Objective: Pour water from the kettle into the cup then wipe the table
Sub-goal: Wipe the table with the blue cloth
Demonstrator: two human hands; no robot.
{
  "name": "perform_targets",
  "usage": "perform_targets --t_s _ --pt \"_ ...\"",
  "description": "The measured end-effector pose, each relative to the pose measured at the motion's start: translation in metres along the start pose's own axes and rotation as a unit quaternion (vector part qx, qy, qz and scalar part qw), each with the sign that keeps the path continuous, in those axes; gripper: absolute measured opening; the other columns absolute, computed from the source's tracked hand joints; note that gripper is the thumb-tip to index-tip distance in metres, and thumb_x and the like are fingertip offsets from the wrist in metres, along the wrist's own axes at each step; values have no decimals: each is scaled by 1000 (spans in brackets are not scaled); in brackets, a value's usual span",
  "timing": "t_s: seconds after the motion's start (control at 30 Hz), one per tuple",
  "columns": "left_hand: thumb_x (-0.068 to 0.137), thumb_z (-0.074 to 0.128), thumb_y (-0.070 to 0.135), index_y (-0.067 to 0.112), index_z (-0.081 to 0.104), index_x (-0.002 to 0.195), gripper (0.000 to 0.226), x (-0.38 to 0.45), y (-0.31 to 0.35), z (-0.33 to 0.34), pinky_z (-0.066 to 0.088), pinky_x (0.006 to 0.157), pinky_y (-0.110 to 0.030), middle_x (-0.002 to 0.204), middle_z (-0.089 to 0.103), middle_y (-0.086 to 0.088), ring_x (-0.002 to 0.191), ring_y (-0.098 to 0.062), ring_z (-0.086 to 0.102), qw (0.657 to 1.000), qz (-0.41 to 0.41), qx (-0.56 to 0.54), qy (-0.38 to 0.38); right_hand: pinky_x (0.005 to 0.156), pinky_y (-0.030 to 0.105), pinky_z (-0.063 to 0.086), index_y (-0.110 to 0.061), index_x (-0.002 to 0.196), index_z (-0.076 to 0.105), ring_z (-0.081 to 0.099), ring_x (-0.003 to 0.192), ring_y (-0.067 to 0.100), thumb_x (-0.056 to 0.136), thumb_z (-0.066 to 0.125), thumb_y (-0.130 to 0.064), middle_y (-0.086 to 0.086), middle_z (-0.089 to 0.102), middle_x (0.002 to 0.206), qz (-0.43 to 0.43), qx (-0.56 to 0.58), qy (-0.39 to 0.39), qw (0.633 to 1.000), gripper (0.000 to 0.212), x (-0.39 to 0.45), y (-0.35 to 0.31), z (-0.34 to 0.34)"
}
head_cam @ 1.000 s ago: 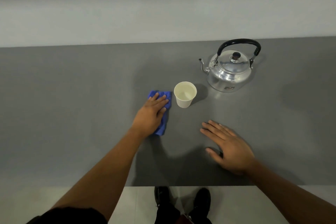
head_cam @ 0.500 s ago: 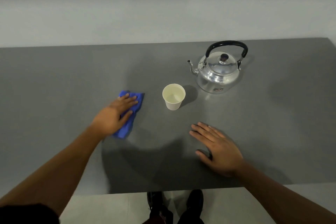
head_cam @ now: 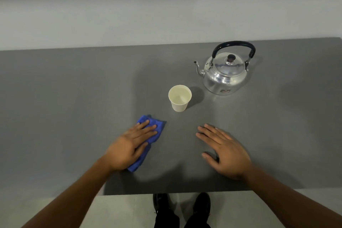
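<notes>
On the grey table [head_cam: 64, 89], your left hand [head_cam: 129, 146] presses flat on the folded blue cloth [head_cam: 148, 140]; your right hand [head_cam: 224, 151] rests open, holding nothing, near the white paper cup [head_cam: 179, 98] and shiny steel kettle [head_cam: 224, 74]

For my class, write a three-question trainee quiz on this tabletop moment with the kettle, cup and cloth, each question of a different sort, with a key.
1. True or false: the left hand presses flat on the blue cloth.
2. Multiple choice: the kettle spout points toward A) the person's left, B) the person's right, C) the person.
3. Fill in: the right hand rests palm down on the bare ____.

Key: 1 true. 2 A; the paper cup stands upright on that side, nearer the person. 3 table.
</notes>
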State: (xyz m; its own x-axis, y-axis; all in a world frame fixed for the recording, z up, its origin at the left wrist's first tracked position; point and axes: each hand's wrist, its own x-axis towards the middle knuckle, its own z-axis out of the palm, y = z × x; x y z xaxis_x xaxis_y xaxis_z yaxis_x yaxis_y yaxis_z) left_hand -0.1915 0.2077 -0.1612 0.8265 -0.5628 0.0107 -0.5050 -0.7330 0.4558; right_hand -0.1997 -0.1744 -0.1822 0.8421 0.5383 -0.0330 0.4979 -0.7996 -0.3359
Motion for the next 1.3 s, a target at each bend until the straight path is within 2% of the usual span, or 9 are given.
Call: perform_targets --t_s 0.17,0.3,0.43,0.57,0.7,0.9,1.03,1.23,1.3 --pt "105 35 42 5 52 145 57 -37 -55 -32 21 126 -46 155 47 -7 151 -31 33 983 -171 -1 63 126 31 12 -37 158 21 4 154 3 99 39 -58 -19 15 167 -4 -3 -1 1000 65 0 0 0" --pt "100 40 25 -1 54 143 52 16 -41 -20 25 124 -51 152 50 -19 148 -41 35 954 -273 4 121 125 36 17 -33 158 25 8 154 5 100 40 -57 -15 19 166 -12 -6 11 1000 64 0 0 -1" --pt "103 52 9 4 49 148 45 48 14 18 16 127 -43 156 46 -13 152 -36 30 963 -236 1 131 124 38 21 -33 158 23 7 154 6 101 36 -58 -13 19 167 -14 -19 12 1000 64 -1 1 2" --pt "106 44 22 18 44 153 47 18 77 53 2 128 -30 162 35 5 156 -20 19 989 -125 -24 77 123 39 23 -32 159 22 8 155 7 101 37 -56 -14 18 167 -20 -19 20 999 64 -1 4 7" --pt "105 45 26 21 51 149 44 -41 76 44 17 127 -33 160 42 8 154 -15 28 999 -26 -34 15 123 38 22 -31 159 23 9 155 8 102 36 -55 -13 17 168 -24 -17 27 999 63 -1 5 9" --pt "108 27 45 11 53 145 57 -37 25 9 18 127 -37 155 48 -2 151 -29 34 986 -153 -36 63 125 34 13 -24 158 29 9 155 10 105 33 -49 -8 22 167 -4 26 64 998 58 -3 6 5" --pt "107 40 18 9 48 149 44 25 50 31 16 128 -43 160 41 -5 155 -29 24 967 -223 -18 119 126 34 13 -23 156 32 9 155 8 104 31 -51 -7 26 166 14 39 80 996 59 -2 13 -1" --pt "108 41 23 19 37 156 48 77 130 79 -13 123 -23 165 31 4 158 -18 11 985 -136 -28 99 121 45 28 -18 151 44 21 153 14 100 41 -44 -2 37 161 19 5 80 997 57 -12 41 -7" --pt "107 43 24 19 41 154 48 74 150 90 -10 124 -24 163 35 4 157 -17 13 992 -86 -35 80 119 46 32 -17 149 46 25 152 15 99 42 -42 -1 39 160 14 -3 82 997 56 -15 45 -6"
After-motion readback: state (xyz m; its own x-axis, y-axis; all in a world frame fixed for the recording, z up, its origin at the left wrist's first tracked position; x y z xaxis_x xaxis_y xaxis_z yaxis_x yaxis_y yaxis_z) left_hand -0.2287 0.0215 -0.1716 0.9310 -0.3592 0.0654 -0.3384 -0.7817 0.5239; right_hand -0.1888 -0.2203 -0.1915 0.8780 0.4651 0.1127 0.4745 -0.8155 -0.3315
